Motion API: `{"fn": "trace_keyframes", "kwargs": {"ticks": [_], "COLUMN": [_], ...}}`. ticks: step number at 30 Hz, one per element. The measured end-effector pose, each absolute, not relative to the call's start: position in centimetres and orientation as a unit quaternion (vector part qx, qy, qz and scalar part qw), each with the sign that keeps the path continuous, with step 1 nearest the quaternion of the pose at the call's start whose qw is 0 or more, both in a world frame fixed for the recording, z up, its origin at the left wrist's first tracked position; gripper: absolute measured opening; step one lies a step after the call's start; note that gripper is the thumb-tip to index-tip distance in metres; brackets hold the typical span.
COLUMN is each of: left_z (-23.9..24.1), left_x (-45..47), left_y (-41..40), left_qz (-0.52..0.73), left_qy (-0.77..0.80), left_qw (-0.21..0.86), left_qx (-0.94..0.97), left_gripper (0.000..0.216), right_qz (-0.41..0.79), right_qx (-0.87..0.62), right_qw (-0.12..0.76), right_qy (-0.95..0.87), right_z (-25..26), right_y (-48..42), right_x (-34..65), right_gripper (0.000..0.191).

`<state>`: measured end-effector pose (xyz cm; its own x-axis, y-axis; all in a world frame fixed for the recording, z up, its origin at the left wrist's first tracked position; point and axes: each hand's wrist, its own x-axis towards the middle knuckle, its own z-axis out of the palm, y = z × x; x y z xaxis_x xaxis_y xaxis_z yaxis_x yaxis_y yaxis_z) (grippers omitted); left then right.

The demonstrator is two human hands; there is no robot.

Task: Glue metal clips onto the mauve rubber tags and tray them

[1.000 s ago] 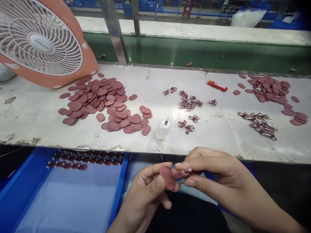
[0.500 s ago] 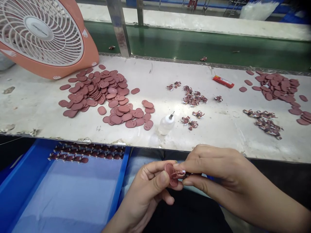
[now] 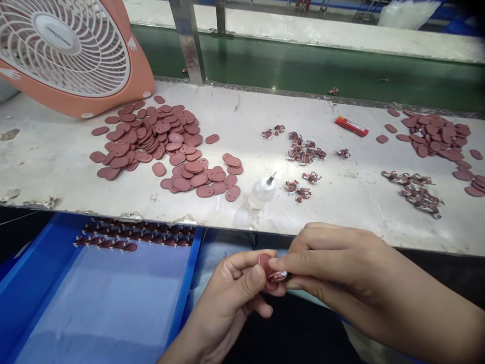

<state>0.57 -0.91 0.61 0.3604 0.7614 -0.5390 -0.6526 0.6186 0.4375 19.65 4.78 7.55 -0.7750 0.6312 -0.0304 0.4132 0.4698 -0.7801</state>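
Low in the middle of the frame, two bare hands meet just below the front edge of a pale desk (image 3: 56,167). The left hand (image 3: 231,298) rises from the bottom edge, its fingers (image 3: 252,282) pinched on a reddish-brown oval disc (image 3: 265,262), which stands on edge with its long axis roughly upright. The right hand (image 3: 333,263) reaches in from the right, its fingers (image 3: 303,263) closed on a small painted piece (image 3: 279,276). That piece is pressed against the right face of the disc, so the two parts touch between the two sets of fingertips. Nothing lies between the hands.

On the desk, just above the hands, a small clear squeeze bottle (image 3: 261,193) lies tilted with its nozzle pointing up and to the right. A heap of oval discs (image 3: 151,139) spreads across the centre left, below an orange fan (image 3: 64,50) in the upper left. Clusters of small painted pieces (image 3: 303,151) sit right of centre, and a red lighter-like stick (image 3: 351,126) lies beyond them. A blue tray (image 3: 22,298) at lower left holds rows of joined pieces (image 3: 132,236).
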Motion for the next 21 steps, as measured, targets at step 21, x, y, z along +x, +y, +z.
{"fn": "trace_keyframes", "kwargs": {"ticks": [21], "left_z": [0.4], "left_x": [0.9], "left_y": [-1.5], "left_qz": [0.442], "left_qy": [0.375], "left_qw": [0.815], "left_qx": [0.022], "left_gripper": [0.029], "right_qz": [0.368], "right_qx": [-0.297], "right_qw": [0.163], "right_qy": [-0.866], "right_z": [7.0], "right_y": [4.7], "right_x": [18.5], "right_gripper": [0.018]}}
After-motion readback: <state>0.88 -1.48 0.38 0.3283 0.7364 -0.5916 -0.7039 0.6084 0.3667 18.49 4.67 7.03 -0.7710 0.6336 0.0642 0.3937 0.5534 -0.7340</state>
